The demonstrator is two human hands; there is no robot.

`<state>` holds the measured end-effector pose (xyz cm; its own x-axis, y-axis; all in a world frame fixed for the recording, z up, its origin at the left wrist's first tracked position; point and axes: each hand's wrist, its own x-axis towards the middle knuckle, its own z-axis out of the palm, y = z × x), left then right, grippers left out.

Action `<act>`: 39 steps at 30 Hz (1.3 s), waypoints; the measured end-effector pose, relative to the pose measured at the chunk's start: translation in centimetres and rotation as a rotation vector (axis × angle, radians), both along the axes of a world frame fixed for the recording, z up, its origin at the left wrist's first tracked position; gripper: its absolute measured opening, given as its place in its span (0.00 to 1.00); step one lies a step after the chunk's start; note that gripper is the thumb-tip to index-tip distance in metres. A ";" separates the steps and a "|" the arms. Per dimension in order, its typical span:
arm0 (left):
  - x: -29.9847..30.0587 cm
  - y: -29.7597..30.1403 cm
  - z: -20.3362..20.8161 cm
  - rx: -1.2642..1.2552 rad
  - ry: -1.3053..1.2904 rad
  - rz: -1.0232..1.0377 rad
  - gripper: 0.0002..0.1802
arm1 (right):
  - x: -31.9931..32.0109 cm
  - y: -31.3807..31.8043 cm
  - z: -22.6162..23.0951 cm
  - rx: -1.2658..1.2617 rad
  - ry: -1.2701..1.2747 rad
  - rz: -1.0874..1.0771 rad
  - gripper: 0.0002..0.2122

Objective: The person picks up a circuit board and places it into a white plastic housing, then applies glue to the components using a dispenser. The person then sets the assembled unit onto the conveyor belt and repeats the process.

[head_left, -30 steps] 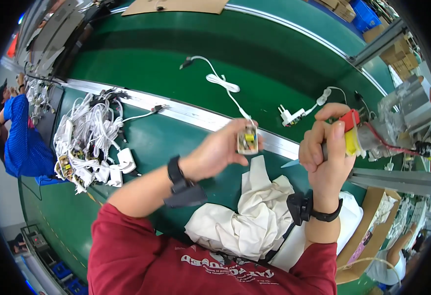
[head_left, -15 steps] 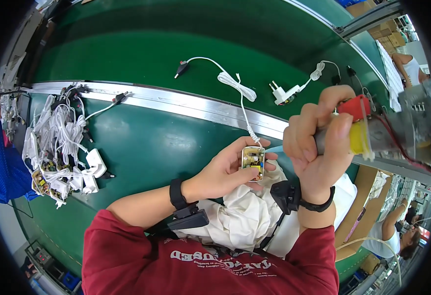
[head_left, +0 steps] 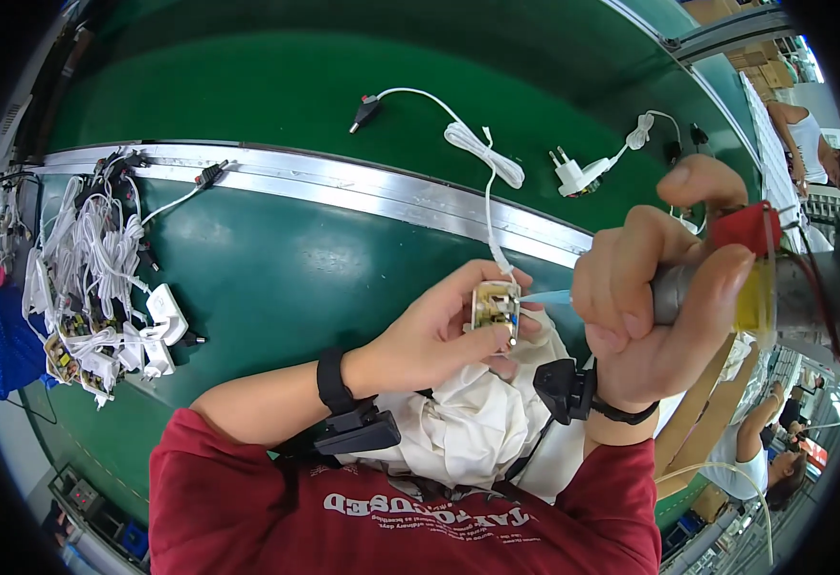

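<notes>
The board (head_left: 495, 307) sits in its open case in front of the worker's chest, over the white cloth (head_left: 473, 412), parts facing up. The left hand (head_left: 430, 331) pinches it by the sides, thumb over the near part, fingers wrapped behind. The right hand (head_left: 631, 297) has its fingers curled round the tool (head_left: 674, 295), thumb near the red switch (head_left: 741, 228); I can't tell whether the switch is pressed. The pale nozzle (head_left: 549, 298) meets the board's right edge, touching or just beside it.

To do this well, I'd brace the board firmly, steady the right wrist and guide the tip clear of the thumb. The board's long axis runs roughly away from the worker, its cord (head_left: 489, 216) end pointing out across the metal rail (head_left: 363, 187).
</notes>
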<state>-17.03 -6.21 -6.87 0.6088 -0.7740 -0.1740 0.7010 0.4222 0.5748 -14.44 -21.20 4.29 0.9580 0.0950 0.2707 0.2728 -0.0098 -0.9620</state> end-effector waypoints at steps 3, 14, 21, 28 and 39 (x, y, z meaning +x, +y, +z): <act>0.5 0.1 0.0 0.013 0.046 0.037 0.22 | -0.6 0.8 0.5 0.223 0.075 0.002 0.17; 0.9 0.7 0.0 -0.072 0.114 0.095 0.19 | -1.1 0.6 -0.4 0.187 0.047 0.082 0.18; 1.2 0.6 -0.1 -0.030 0.091 0.100 0.24 | -1.4 1.2 0.3 0.193 0.075 0.063 0.18; 1.0 0.2 -0.3 -0.276 0.264 0.055 0.22 | -1.4 1.5 0.1 0.164 0.101 0.049 0.19; 1.3 0.3 -0.2 -0.353 0.286 0.042 0.22 | -1.3 1.6 0.7 0.174 0.112 0.113 0.20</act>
<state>-15.78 -5.86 -7.04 0.6069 -0.7917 -0.0695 0.7886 0.5891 0.1761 -15.74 -19.63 5.03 0.9689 0.1644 0.1847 0.1540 0.1836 -0.9709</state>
